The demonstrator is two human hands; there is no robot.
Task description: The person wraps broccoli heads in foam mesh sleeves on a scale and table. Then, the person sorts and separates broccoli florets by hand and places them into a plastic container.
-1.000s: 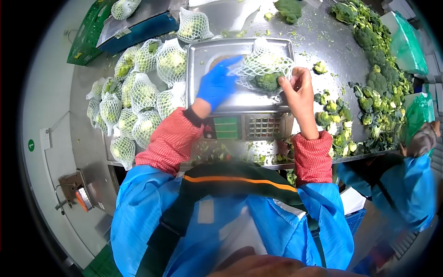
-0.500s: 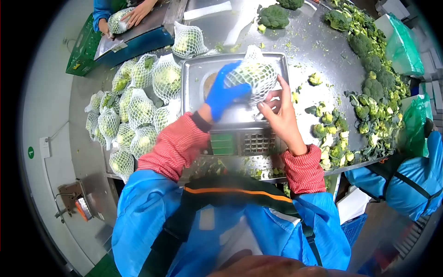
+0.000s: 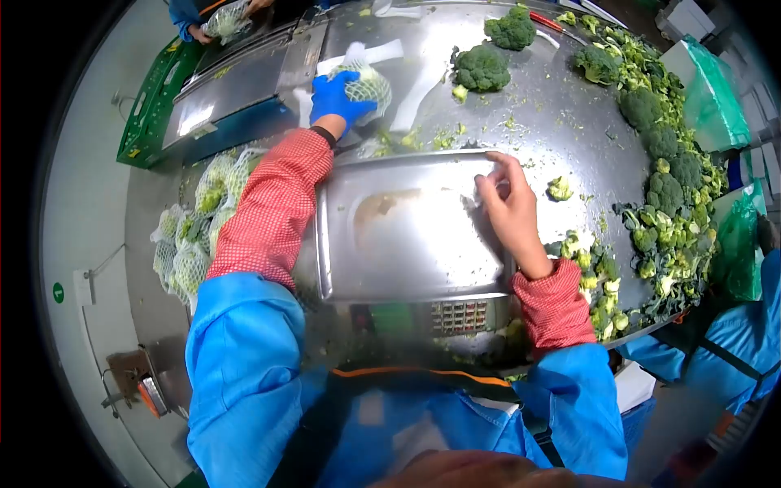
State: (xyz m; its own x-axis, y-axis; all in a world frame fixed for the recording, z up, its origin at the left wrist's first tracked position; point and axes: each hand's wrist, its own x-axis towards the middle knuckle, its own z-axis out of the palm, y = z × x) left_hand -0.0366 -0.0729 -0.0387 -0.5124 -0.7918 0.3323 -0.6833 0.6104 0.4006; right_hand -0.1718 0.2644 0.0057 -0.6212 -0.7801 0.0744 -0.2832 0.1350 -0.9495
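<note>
My left hand (image 3: 338, 102), in a blue glove, is stretched to the upper left with its fingers around a broccoli head in a white mesh net (image 3: 372, 91). That netted head is beside a white strip (image 3: 382, 52) on the metal table. My bare right hand (image 3: 511, 207) is over the right edge of the shiny steel scale tray (image 3: 415, 281), fingers loosely bent, thumb apart from the index finger, nothing visible in them. A brownish wet patch marks the tray. Below it is the scale's keypad (image 3: 460, 317). My left sleeve partly hides several netted heads (image 3: 191, 236).
Bare broccoli heads (image 3: 482, 68) lie beyond the tray. A red-handled knife (image 3: 547, 22) is farther back. Broccoli pieces (image 3: 663, 195) line the right edge, near green bags (image 3: 716, 98). A co-worker's hands hold a netted head (image 3: 228, 23) by a green crate (image 3: 150, 114).
My left hand has carried the netted broccoli off the scale tray to the upper left. My right hand has come away from it and stays by the tray's right edge. The view has shifted.
</note>
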